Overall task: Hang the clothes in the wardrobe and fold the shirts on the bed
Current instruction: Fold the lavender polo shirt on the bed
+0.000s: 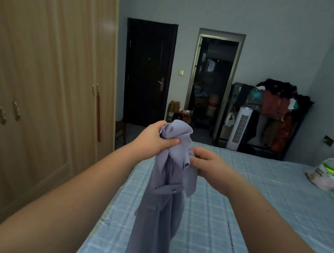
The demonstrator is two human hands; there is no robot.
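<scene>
Left hand: we hold our left hand raised ahead on an outstretched arm, with its fingers and thumb curled round the bunched top of the shirt.
Right hand: our right hand sits just beside it and slightly lower, pinching a fold of the same cloth (both hands grip one garment).
Shirt: it is lavender and hangs straight down from the two grips, over the near left edge of the bed. We cannot tell whether its hem touches the sheet.
Bed: it has a blue checked sheet and lies below and to our right.
Wardrobe: the wardrobe stands at our left with its doors closed.
Bag: a plastic bag lies on the far right of the bed, well apart from the shirt.
Rack: a clothes rack stands loaded beyond the foot of the bed, with a white tower fan just beside it.
Doors: a dark door is closed, and an open doorway is near it.
</scene>
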